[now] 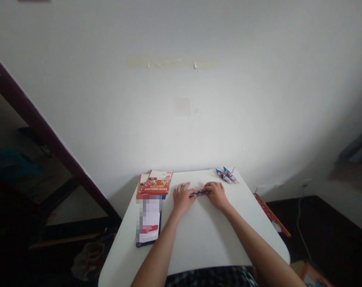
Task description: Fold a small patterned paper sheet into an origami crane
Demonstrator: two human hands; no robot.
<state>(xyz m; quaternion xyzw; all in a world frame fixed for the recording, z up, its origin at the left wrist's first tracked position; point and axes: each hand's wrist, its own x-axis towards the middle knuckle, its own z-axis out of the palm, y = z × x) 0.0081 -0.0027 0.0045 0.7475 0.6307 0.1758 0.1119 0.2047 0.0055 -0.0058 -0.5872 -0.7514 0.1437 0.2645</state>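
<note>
A narrow strip of folded dark blue patterned paper (pixel 201 193) lies low over the white table (pixel 204 231), stretched between my two hands. My left hand (pixel 184 197) pinches its left end with thumb and forefinger, while the other fingers spread on the tabletop. At the right end, the fingers of my right hand (pixel 216 193) are closed round the paper and cover that part. Beyond my right hand, near the back right corner, sit folded blue and white paper pieces (pixel 227 175) with pointed tips.
Orange and white printed packets (pixel 154 183) lie at the table's back left. In front of them is a phone or tablet (pixel 150 221), its screen partly blurred out. A white wall (pixel 181 139) rises right behind the table. A cable (pixel 299 227) hangs at the right.
</note>
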